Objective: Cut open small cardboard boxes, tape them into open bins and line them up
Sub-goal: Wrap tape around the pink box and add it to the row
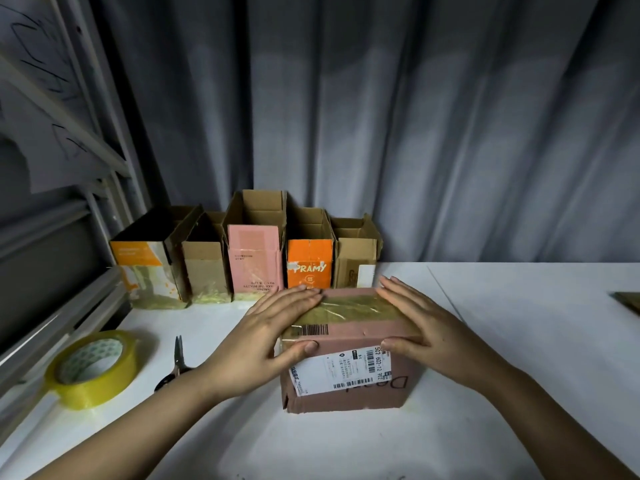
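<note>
A pinkish-brown cardboard box [349, 386] stands on the white table [346, 445], with a shipping label on its near face and yellowish tape across its top. My left hand [273, 330] lies flat on the box's left top edge, fingers straight, thumb on the near face. My right hand [415, 323] lies flat on the right top edge, thumb also on the near face. Behind the box, several open-topped cardboard bins [246, 258] stand in a row against the curtain. A roll of yellowish tape [93, 368] and scissors [176, 362] lie to the left.
A grey curtain [415, 133] hangs behind the table. A metal frame [52, 271] runs along the left side. A flat brownish piece [628, 301] lies at the table's right edge.
</note>
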